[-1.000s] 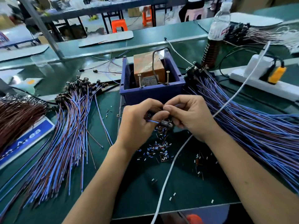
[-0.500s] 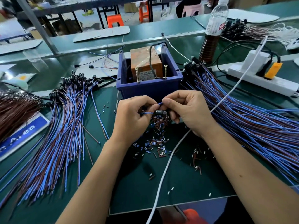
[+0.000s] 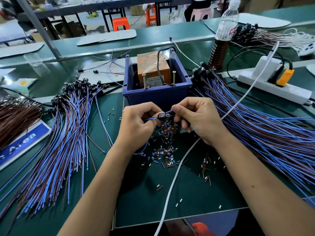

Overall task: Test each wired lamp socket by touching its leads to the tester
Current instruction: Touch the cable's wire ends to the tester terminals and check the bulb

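A small black lamp socket (image 3: 162, 116) with blue leads hangs between my two hands, just in front of the tester. My left hand (image 3: 138, 124) pinches a blue lead left of the socket. My right hand (image 3: 196, 116) pinches the other blue lead at the socket's right. The tester is an orange block (image 3: 153, 67) with two upright screws (image 3: 144, 80), set in a blue bin (image 3: 158, 94). One pile of wired sockets (image 3: 68, 126) fans out on the left, another (image 3: 255, 120) on the right.
Cut bits of wire insulation (image 3: 163, 150) litter the green mat below my hands. A white cable (image 3: 177, 169) crosses the mat to a power strip (image 3: 276, 87) at the right. A bottle (image 3: 223, 36) stands behind the right pile. Brown wires (image 3: 15, 118) lie far left.
My hands have parted slightly, and the socket with its blue leads now shows between them. The view has shifted down a little.
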Demonstrator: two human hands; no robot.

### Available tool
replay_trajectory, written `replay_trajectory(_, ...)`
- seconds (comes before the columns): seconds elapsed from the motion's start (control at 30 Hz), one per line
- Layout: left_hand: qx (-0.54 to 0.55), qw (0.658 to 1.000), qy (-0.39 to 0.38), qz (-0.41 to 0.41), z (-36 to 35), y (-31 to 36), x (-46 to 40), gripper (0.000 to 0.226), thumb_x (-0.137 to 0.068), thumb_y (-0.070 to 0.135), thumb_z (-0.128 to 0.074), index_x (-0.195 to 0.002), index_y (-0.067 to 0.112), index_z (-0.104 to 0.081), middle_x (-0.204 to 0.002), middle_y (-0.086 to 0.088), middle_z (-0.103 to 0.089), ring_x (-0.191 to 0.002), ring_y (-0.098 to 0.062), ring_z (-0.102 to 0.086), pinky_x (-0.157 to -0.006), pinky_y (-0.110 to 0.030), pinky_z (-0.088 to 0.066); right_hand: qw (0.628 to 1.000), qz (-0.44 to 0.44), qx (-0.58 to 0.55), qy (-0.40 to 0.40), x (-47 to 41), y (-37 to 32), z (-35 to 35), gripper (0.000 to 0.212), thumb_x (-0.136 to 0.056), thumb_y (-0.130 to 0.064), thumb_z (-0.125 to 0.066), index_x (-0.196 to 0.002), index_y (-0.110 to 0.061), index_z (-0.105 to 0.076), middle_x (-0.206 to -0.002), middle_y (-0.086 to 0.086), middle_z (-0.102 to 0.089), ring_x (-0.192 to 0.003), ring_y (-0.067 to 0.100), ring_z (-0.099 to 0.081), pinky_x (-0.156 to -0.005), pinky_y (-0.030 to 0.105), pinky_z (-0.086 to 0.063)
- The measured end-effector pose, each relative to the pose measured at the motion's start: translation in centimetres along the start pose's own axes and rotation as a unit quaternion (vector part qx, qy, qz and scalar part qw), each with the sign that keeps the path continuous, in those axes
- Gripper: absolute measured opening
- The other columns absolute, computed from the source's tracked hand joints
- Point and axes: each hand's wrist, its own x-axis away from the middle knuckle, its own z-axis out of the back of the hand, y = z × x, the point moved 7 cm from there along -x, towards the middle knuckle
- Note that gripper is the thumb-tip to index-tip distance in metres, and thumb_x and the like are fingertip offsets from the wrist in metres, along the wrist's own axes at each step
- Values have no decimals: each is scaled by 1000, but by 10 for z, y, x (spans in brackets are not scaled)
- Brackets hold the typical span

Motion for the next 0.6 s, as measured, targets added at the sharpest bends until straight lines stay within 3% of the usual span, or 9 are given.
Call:
replay_trajectory(0.13, 30, 998, 0, 46, 4, -10, 0, 20, -83, -9, -65, -79, 9, -71, -65, 8, -65, -65, -7, -61, -63, -27, -48, 998, -5, -13, 54, -2, 0, 15, 18, -96, -21, -75, -80, -14, -74, -64, 7, -68, -42, 10, -51, -36, 21, -39)
replay_trajectory(0.2, 65, 996, 28, 51, 13, -14, -1, 11, -88, -5, -67, -80, 2, -71, -63, 6, -65, -63, -5, -59, -66, -21, -46, 996, -1, -23, 89, -3, 0, 26, 18, -96, -19, -74, -83, -8, -72, -63, 7, -67, -42, 10, -49, -37, 21, -38)
replay_trajectory(0.33, 132, 988, 62, 55, 14, -11, -2, 17, -94, 9, -66, -80, 1, -72, -61, 2, -63, -58, -2, -54, -63, -12, -42, 998, 29, 28, 53, -1, -4, 11, 4, -92, -14, -79, -96, -13, -78, -71, 8, -73, -43, 13, -53, -38, 22, -42)
replay_trajectory(0.4, 156, 984, 61, 61, 8, -9, 0, 16, -95, 7, -65, -81, 5, -73, -62, 2, -63, -54, 0, -52, -60, -10, -40, 997, 44, 44, 44, 0, -5, 0, 15, -91, -15, -80, -106, -15, -78, -75, 2, -74, -48, 11, -57, -41, 21, -44)
replay_trajectory(0.5, 165, 982, 61, 63, 1, -10, 0, 16, -95, 9, -66, -81, 3, -71, -64, 0, -64, -61, -7, -56, -64, -19, -45, 995, 84, 53, 24, 1, -13, -15, 11, -93, -13, -78, -103, -11, -80, -85, -2, -78, -65, 2, -65, -55, 10, -46)
replay_trajectory(0.6, 176, 981, 63, 58, -5, -9, -1, 18, -94, 10, -67, -78, 2, -69, -66, -1, -64, -65, -13, -58, -67, -28, -49, 995, 102, 6, 12, 3, -20, -26, 9, -94, -5, -74, -100, -8, -80, -80, -3, -77, -62, -1, -65, -58, 8, -47)
